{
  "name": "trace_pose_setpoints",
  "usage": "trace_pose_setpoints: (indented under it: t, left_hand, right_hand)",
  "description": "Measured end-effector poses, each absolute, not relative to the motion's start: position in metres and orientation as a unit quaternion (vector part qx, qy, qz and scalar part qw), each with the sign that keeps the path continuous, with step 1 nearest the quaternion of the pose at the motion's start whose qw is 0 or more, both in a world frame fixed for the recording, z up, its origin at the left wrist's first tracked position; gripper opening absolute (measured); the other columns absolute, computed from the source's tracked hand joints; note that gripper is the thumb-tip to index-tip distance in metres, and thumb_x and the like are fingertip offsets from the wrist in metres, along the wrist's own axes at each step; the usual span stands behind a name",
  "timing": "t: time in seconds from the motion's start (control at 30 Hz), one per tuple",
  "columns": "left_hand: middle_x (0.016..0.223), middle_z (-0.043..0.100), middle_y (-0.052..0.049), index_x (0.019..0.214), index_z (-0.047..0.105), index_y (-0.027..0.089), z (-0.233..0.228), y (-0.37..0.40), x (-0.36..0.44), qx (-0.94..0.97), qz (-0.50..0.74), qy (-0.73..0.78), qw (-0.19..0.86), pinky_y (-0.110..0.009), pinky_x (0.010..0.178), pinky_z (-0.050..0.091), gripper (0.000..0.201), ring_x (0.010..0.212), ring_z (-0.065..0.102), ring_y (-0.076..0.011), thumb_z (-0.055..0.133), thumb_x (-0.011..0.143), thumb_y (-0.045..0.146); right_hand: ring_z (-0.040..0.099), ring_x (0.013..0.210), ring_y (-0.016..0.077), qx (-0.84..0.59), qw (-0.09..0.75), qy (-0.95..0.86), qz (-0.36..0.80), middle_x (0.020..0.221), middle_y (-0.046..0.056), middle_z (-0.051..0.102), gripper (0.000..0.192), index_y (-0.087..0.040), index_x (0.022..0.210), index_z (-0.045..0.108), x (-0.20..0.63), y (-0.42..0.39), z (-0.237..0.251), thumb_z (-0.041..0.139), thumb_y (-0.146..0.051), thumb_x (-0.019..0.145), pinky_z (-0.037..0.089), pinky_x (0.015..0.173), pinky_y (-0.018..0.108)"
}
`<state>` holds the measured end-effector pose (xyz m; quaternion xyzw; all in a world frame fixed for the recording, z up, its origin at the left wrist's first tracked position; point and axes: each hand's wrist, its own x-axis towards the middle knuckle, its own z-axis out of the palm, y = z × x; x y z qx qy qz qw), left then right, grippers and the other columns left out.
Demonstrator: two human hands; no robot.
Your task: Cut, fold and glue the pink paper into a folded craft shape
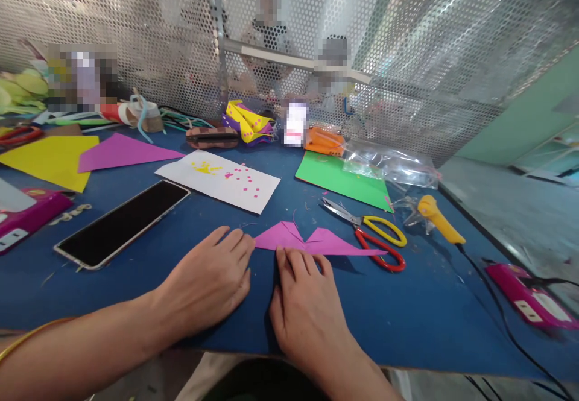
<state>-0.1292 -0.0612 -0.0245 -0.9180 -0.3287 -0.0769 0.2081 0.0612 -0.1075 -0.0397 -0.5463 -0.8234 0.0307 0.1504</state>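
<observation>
A folded pink paper (289, 237) with pointed ends lies on the blue table in front of me. At its left tip, my left hand (212, 277) is closed with curled fingers; the thumb is partly hidden. My right hand (307, 292) presses its fingertips together on the paper's lower edge, near the middle, with the thumb tucked to the left. The paper's right point reaches over scissors (384, 232) with one yellow and one red handle, lying open. Behind the paper is a white sheet (221, 190) dotted with small yellow and pink bits.
A phone (122, 223) lies at left, near yellow (54, 157) and purple (122, 154) paper. Green sheets (344, 175) lie behind the scissors. At right are a yellow glue gun (438, 219) with a black cord and a magenta power strip (527, 292). Perforated metal mesh (181, 39) closes the back; people stand beyond.
</observation>
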Motion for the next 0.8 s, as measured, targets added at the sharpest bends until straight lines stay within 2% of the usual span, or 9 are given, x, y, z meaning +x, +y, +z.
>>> trace_pose_setpoints:
  t: [0.1,0.2,0.27,0.37,0.47,0.63,0.8]
  left_hand:
    - [0.105,0.072,-0.022,0.109,0.072,0.002,-0.024,-0.063,-0.14,-0.908,-0.092,-0.351,0.21,-0.053,0.091,0.048,0.04,0.097,0.065,-0.0347,0.04,0.093,0.02]
    - [0.108,0.071,-0.026,0.111,0.071,-0.001,-0.02,-0.065,-0.147,-0.894,-0.11,-0.384,0.202,-0.055,0.09,0.05,0.045,0.1,0.065,-0.0385,0.044,0.093,0.03]
    - [0.115,0.07,-0.027,0.113,0.07,-0.002,-0.016,-0.067,-0.145,-0.88,-0.136,-0.401,0.214,-0.056,0.093,0.05,0.045,0.106,0.064,-0.0397,0.043,0.095,0.029]
    - [0.127,0.067,-0.022,0.123,0.066,0.002,-0.015,-0.068,-0.131,-0.899,-0.165,-0.348,0.209,-0.049,0.1,0.051,0.042,0.116,0.063,-0.0332,0.038,0.096,0.019]
    - [0.125,0.069,-0.017,0.126,0.065,0.005,-0.023,-0.067,-0.116,-0.939,-0.154,-0.274,0.137,-0.038,0.102,0.052,0.045,0.116,0.065,-0.0252,0.033,0.096,0.016]
    - [0.132,0.065,-0.021,0.131,0.061,0.003,-0.036,-0.065,-0.112,-0.947,-0.129,-0.281,0.088,-0.041,0.106,0.051,0.045,0.121,0.063,-0.0286,0.037,0.096,0.019]
    - [0.136,0.063,-0.017,0.134,0.06,0.007,-0.041,-0.066,-0.118,-0.94,-0.152,-0.3,0.058,-0.041,0.107,0.05,0.046,0.125,0.061,-0.0281,0.042,0.095,0.024]
  right_hand:
    - [0.049,0.12,0.0285,-0.544,0.157,-0.824,0.021,0.133,0.016,0.06,0.052,-0.006,0.142,0.05,0.061,-0.108,-0.04,0.043,-0.023,0.094,0.031,0.105,0.048]
    - [0.05,0.118,0.0286,-0.542,0.158,-0.825,0.016,0.131,0.016,0.061,0.052,-0.005,0.142,0.05,0.06,-0.107,-0.04,0.043,-0.022,0.093,0.032,0.104,0.048]
    - [0.05,0.118,0.0291,-0.54,0.157,-0.827,0.013,0.13,0.016,0.061,0.052,-0.005,0.141,0.05,0.059,-0.107,-0.04,0.043,-0.022,0.093,0.032,0.104,0.048]
    - [0.051,0.117,0.0302,-0.539,0.153,-0.828,0.015,0.129,0.017,0.061,0.052,-0.004,0.141,0.051,0.058,-0.107,-0.041,0.043,-0.023,0.093,0.032,0.103,0.05]
    - [0.051,0.119,0.029,-0.536,0.17,-0.826,0.031,0.131,0.014,0.062,0.048,-0.009,0.137,0.055,0.059,-0.106,-0.04,0.046,-0.023,0.092,0.031,0.105,0.049]
    - [0.055,0.115,0.0278,-0.554,0.177,-0.813,-0.001,0.127,0.014,0.065,0.047,-0.009,0.136,0.057,0.066,-0.106,-0.038,0.046,-0.022,0.092,0.031,0.104,0.048]
    - [0.061,0.106,0.0277,-0.606,0.157,-0.777,-0.075,0.119,0.015,0.069,0.043,-0.007,0.129,0.063,0.096,-0.115,-0.039,0.04,-0.02,0.095,0.032,0.101,0.048]
